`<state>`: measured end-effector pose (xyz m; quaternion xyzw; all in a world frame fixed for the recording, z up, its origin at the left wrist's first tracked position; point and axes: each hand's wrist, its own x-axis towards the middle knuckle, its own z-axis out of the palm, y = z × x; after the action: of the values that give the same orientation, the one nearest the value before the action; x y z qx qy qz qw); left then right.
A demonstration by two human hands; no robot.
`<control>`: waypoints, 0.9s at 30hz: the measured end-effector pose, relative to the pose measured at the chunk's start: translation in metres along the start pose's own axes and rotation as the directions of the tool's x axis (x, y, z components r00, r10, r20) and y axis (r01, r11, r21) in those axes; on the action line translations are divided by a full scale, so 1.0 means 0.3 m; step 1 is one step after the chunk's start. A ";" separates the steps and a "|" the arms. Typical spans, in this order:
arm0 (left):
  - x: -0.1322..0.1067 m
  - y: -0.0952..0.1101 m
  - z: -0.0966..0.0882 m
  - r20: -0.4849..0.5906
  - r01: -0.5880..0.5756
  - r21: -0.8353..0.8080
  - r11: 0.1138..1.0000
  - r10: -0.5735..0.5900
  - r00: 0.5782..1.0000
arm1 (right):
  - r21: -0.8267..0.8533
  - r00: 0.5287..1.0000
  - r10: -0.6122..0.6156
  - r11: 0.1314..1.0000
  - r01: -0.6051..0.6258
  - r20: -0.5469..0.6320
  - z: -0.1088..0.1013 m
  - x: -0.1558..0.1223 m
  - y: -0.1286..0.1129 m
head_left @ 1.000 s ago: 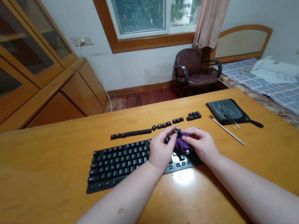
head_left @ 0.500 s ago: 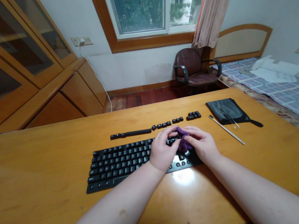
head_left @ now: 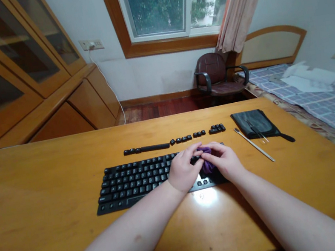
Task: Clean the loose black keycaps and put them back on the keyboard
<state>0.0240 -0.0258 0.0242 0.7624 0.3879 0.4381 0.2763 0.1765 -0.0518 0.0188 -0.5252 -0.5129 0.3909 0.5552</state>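
Note:
A black keyboard (head_left: 135, 181) lies on the wooden table (head_left: 36, 187). Both my hands meet over its right end. My right hand (head_left: 226, 162) is closed around a bunched purple cloth (head_left: 207, 162). My left hand (head_left: 184, 168) has its fingers pinched together against the cloth; one second ago it held a small black keycap there, now hidden by the fingers. A row of loose black keycaps (head_left: 185, 138), with a long space bar (head_left: 155, 147), lies just behind the keyboard.
A black pouch (head_left: 253, 123) with thin tools on it and a long pale stick (head_left: 254, 145) lie to the right. Beyond the table stand wooden cabinets (head_left: 17, 82), an office chair (head_left: 218, 75) and a bed (head_left: 329, 105).
My hands have drawn closer together and the cloth is more covered. The keycap seen at my left fingertips one second ago is no longer visible.

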 end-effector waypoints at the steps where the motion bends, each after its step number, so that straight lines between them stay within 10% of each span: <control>1: -0.001 0.001 0.000 0.001 -0.012 0.015 1.000 0.012 1.000 | -0.027 1.000 -0.014 1.000 0.014 0.007 -0.002 0.000 0.001; 13: 0.002 -0.016 0.028 -0.015 0.094 -0.349 0.932 -0.106 0.994 | 0.160 0.983 0.161 0.976 -0.145 -0.092 -0.029 0.014 0.014; 19: 0.006 -0.026 0.037 -0.041 0.108 -0.411 0.905 -0.137 0.990 | 0.089 0.989 -0.080 0.992 0.091 -0.121 -0.065 0.014 -0.026; 27: 0.014 -0.003 0.002 0.007 0.121 -0.271 0.955 -0.123 0.992 | -0.407 0.905 -0.335 0.812 0.419 0.264 -0.079 0.006 -0.069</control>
<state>0.0256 -0.0219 0.0251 0.6901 0.3720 0.4727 0.4025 0.1979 -0.0574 0.0412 -0.4901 -0.7318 0.1875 0.4349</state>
